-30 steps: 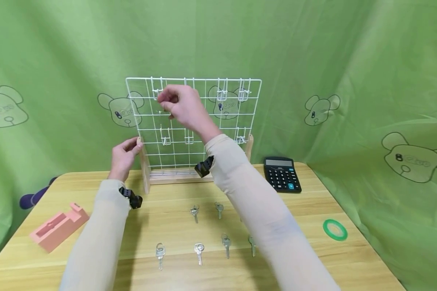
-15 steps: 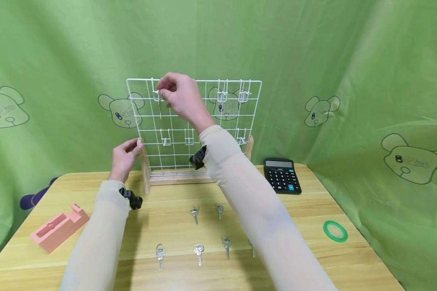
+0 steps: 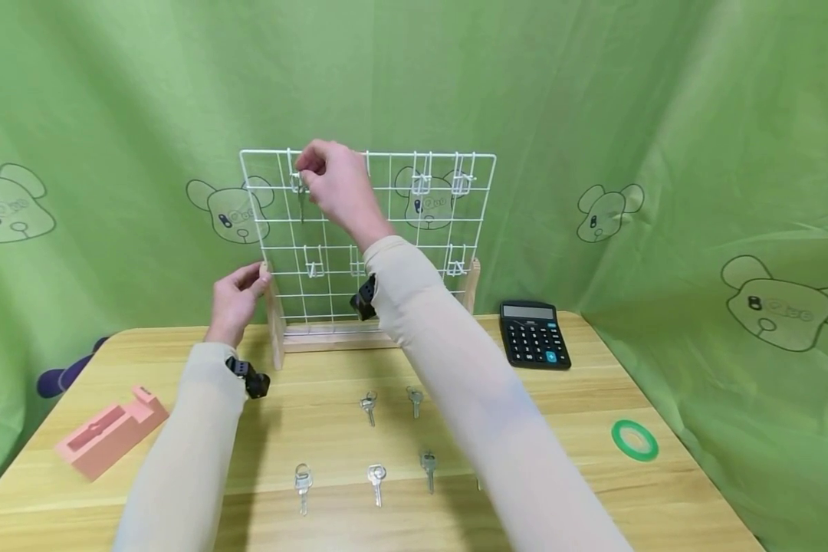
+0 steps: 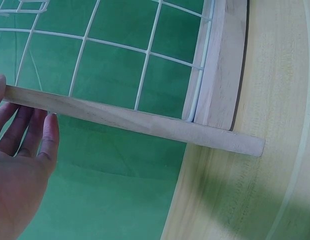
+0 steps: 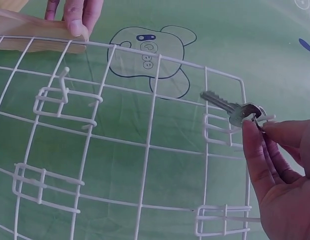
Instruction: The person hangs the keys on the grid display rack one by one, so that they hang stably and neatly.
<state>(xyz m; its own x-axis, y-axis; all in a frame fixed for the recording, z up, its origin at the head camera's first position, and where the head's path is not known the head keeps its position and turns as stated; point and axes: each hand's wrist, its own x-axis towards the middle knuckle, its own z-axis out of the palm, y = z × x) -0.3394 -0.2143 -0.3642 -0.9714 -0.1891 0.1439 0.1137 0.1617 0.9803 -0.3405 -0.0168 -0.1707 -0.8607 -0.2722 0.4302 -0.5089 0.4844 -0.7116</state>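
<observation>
My right hand (image 3: pixel 341 184) is at the upper left of the white wire grid rack (image 3: pixel 389 188). Its thumb and index finger pinch a small key ring with a silver key (image 5: pixel 238 112). The key lies beside the prong of a white wire hook (image 5: pixel 218 141); I cannot tell whether the ring is round the prong. My left hand (image 3: pixel 234 299) holds the top of the rack's left wooden post (image 3: pixel 274 326), thumb on one side and fingers on the other. Several keys with rings lie on the table, among them one key (image 3: pixel 376 483) at the front.
More wire hooks (image 3: pixel 421 184) hang on the grid. A black calculator (image 3: pixel 534 335) lies right of the rack, a green tape roll (image 3: pixel 635 440) near the right edge. On the left is a pink tape dispenser (image 3: pixel 113 433). A green curtain (image 3: pixel 593 92) surrounds the wooden table (image 3: pixel 552 475).
My right hand has risen to the upper-left hook and shifted slightly left, bringing the key with it. The left hand stays on the post.
</observation>
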